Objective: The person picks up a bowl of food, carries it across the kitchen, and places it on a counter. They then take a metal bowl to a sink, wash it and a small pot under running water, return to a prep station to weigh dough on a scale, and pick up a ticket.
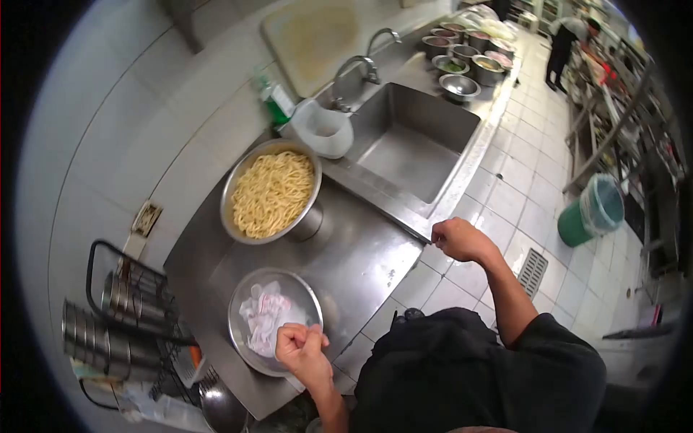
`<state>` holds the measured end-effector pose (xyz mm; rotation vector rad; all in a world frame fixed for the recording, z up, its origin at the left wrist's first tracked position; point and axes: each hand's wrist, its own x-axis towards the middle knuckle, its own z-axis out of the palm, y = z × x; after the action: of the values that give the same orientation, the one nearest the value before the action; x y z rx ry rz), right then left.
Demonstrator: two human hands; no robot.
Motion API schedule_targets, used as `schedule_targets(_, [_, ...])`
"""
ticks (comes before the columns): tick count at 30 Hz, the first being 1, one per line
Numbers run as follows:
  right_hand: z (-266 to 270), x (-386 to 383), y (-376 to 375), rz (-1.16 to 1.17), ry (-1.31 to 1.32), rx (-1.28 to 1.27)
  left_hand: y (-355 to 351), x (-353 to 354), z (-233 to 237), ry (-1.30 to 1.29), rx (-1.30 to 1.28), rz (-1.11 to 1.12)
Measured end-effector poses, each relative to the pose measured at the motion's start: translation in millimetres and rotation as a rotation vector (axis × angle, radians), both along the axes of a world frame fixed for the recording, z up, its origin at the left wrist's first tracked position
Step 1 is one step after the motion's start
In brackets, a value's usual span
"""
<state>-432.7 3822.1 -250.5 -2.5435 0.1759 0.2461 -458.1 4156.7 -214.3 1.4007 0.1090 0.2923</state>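
My left hand (303, 352) is closed, fingers curled, over the near rim of a metal bowl (312, 289). Crumpled white plastic bags (266, 314) with red print lie in that bowl. Whether the fingers hold anything is hidden. Just off the counter's front edge, my right hand (458, 239) is curled into a loose fist, with nothing seen sticking out of it. A large metal bowl of thick yellow noodles (273, 193) stands farther back on the steel counter (354, 238), tilted on a metal support (309, 224).
Beyond the noodles are a white plastic container (326, 130), a green bottle (276, 101) and a sink (411, 162). Several metal pots (462, 65) stand past it. Stacked metal containers (108, 339) are at left. A green bin (577, 220) stands on the floor; a person (567, 47) bends farther off.
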Motion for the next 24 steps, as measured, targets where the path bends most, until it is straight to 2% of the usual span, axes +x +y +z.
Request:
schedule_targets(1, [-11,-6,-11,-0.028,-0.012,-0.035,-8,7,-3,0.022,-0.003,-0.058])
schedule_targets(3, [5,-28,-23,-0.195,0.044,0.045,-23,24,-12,0.037,0.044,-0.252])
schedule_targets(6, [-1,-57,-64,-0.27,0.024,-0.011,-55,43,-18,0.13,0.104,-0.439])
schedule_targets(11, [-12,-84,-117,-0.499,0.079,-0.003,-99,60,-30,0.122,0.181,-0.658])
schedule_targets(17, [-47,-92,-214,-0.567,0.088,0.152,-199,81,-43,0.162,0.295,-0.693])
schedule_targets(22, [-73,-108,-320,-0.613,0.048,0.044,-330,102,-47,0.18,0.351,-0.735])
schedule_targets(24, [-62,-109,-353,-0.64,0.089,0.073,-373,112,-45,0.164,0.376,-0.741])
